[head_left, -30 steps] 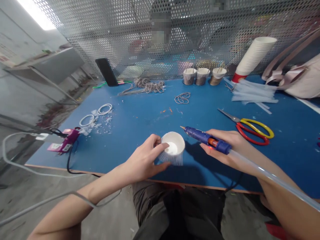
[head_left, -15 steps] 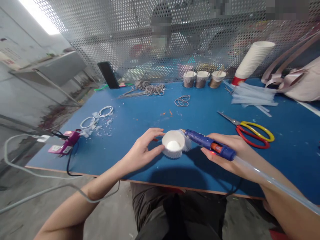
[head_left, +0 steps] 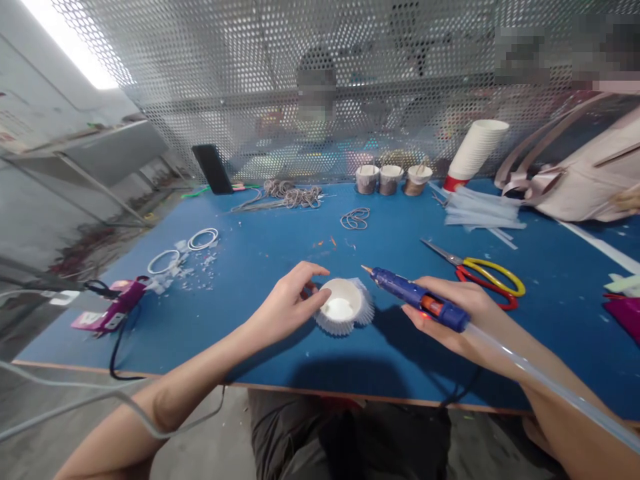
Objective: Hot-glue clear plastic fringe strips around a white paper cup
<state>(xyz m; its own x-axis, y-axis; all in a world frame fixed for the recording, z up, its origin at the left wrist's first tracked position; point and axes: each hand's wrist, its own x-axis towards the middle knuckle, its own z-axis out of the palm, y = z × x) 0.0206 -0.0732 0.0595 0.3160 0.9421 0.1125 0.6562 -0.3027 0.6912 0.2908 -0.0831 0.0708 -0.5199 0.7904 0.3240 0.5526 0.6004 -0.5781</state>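
Observation:
A short white paper cup (head_left: pixel 341 300) with a pleated, translucent fringe (head_left: pixel 369 310) around its outside stands on the blue table in front of me. My left hand (head_left: pixel 295 293) is at its left side, with the thumb on the rim and the fingers curled by the wall. In my right hand (head_left: pixel 450 303) is a blue hot glue gun (head_left: pixel 407 288). Its nozzle points left, a short way off the cup's right rim. A small red light glows beneath the gun, and a long clear glue stick (head_left: pixel 550 380) trails from its back end.
Red-and-yellow scissors (head_left: pixel 480 273) lie to the right, below translucent strips (head_left: pixel 480 210). Along the back are stacked paper cups (head_left: pixel 475 153), several small cups (head_left: pixel 391 180), grey cord (head_left: pixel 295 195) and a phone (head_left: pixel 213 169). A purple power strip (head_left: pixel 117 307) and white rings (head_left: pixel 164 261) lie left.
The glue gun's nozzle has drawn away from the cup's rim. The cup has shifted or turned slightly, showing more fringe on its right. My view has tilted upward a little and moved right.

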